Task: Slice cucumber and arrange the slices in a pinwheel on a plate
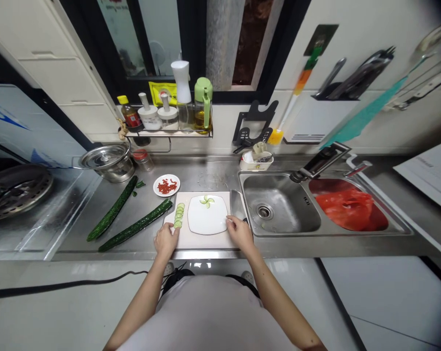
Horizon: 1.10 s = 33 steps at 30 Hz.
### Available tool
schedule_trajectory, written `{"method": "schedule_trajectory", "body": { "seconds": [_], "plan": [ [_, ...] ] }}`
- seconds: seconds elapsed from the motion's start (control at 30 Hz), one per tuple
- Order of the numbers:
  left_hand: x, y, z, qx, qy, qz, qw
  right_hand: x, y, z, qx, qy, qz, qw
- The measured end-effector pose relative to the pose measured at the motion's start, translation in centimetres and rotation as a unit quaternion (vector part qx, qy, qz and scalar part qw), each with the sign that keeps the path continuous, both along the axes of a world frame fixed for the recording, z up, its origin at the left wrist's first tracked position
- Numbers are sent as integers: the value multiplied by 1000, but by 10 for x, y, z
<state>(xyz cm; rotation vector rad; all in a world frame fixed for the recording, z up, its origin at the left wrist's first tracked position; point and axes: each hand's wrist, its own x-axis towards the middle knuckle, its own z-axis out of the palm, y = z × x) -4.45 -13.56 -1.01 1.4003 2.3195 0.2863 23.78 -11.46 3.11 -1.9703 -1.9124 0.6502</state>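
Observation:
A white square plate (208, 222) lies on a pale cutting board (191, 242), with a few thin cucumber slices (206, 201) fanned out like a flower near its far edge. My right hand (240, 232) pinches the plate's right rim between thumb and fingers. On the board's left side is a row of overlapping cucumber slices (179, 215). My left hand (166, 240) rests beside the row's near end, thumb and fingers apart, on the board's left edge. A knife (237, 204) lies on the board's right side, its handle partly behind my right hand.
Two whole cucumbers (112, 209) (136, 225) lie left of the board. Behind is a small dish (166, 185) of chopped red pieces. A steel pot (108, 162) stands back left. At right is a sink (280, 202) with a red bag (346, 207) in its second basin.

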Motion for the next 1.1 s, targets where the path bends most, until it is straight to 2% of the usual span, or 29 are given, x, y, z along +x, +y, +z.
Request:
{"method": "schedule_trajectory", "body": {
  "seconds": [0.33, 0.6, 0.8, 1.0, 1.1],
  "plan": [
    [1, 1, -6, 23, -1, 6, 1000, 3, -1, -4, 9, 16, -6, 1000],
    [1, 0, -12, 75, -11, 4, 997, 0, 4, -9, 41, 38, 17, 998],
    [4, 1, -9, 118, -41, -1, 992, -3, 8, -10, 49, 46, 21, 998],
    [3, 4, -9, 147, -130, 38, 980, -7, 14, -10, 41, 42, 19, 998],
    [3, 9, -10, 178, -254, 89, 947, -10, 17, -8, 35, 43, 19, 998]
  ]
}}
